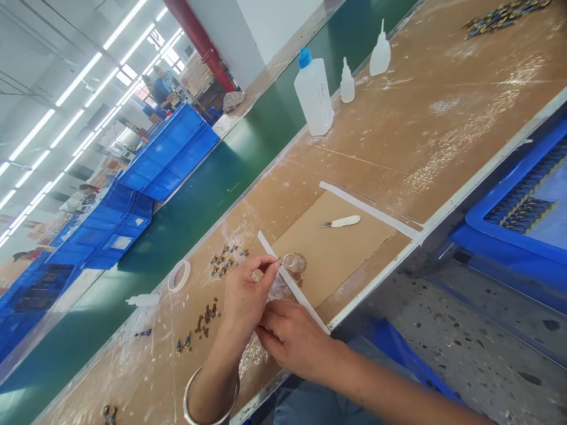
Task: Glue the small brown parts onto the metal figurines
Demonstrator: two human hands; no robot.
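My left hand (248,295), with a metal bangle on the wrist, has thumb and forefinger pinched at the rim of a small round clear dish (294,264). Whatever is in the pinch is too small to name. Just below it my right hand (297,339) is closed, fingers curled and their tips partly hidden by the left hand; what they hold, if anything, cannot be seen. Close by on the left lie a group of small gold-and-blue parts (225,260) and a scatter of small dark brass-coloured pieces (207,319). A white-handled craft knife (345,222) rests on the cardboard sheet (328,260).
White strips (372,206) edge the cardboard. A blue-capped bottle (315,97) and two small squeeze bottles (348,82) stand farther back. A tape roll (179,276) lies left. Blue tray (522,218) sits right, below table level. A green belt (239,153) runs behind, with blue crates (170,153).
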